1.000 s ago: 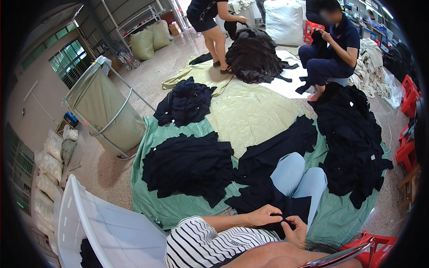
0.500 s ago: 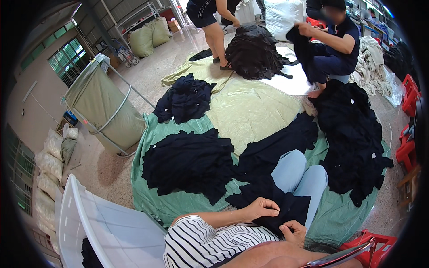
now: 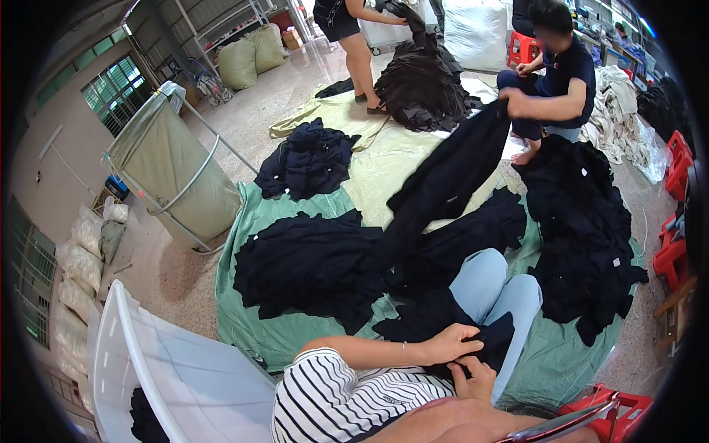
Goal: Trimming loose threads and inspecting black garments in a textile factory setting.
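A dark garment (image 3: 436,325) lies on the person's lap. The left hand (image 3: 450,343) pinches its edge with curled fingers; the right hand (image 3: 473,378) pinches just below. Likely best to keep the fabric taut, hands close together.

Dark garment piles (image 3: 314,266) on green tarp (image 3: 255,325)

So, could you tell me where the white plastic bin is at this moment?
In the head view, the white plastic bin stands at the lower left, beside the person's striped sleeve and just off the green sheet.
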A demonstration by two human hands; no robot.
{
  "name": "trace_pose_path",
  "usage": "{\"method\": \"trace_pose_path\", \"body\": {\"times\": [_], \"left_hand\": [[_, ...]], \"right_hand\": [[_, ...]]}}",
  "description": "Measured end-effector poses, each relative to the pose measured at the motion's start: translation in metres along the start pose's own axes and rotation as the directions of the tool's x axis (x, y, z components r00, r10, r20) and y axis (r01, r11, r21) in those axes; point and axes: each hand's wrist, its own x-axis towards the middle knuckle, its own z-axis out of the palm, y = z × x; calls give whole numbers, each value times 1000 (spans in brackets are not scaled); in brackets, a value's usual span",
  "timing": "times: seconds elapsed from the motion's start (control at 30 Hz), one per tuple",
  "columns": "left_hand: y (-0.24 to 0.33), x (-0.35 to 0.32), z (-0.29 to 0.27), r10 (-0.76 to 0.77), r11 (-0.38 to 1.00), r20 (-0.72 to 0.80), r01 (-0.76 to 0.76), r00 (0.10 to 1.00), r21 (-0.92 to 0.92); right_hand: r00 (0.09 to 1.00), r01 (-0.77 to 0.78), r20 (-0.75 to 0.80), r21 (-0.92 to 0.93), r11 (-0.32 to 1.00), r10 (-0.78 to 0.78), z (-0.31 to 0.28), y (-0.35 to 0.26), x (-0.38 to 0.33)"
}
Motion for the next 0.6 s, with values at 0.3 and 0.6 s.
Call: {"method": "trace_pose_path", "body": {"times": [0.3, 0.6], "left_hand": [[-5, 8, 2, 146, 985, -326, -166, 934, -35], [18, -1, 21, 146, 982, -325, -176, 934, -64]], "right_hand": [[992, -124, -10, 43, 991, 124, -10, 10, -3], [934, -217, -128, 540, 813, 334, -21, 6, -15]]}}
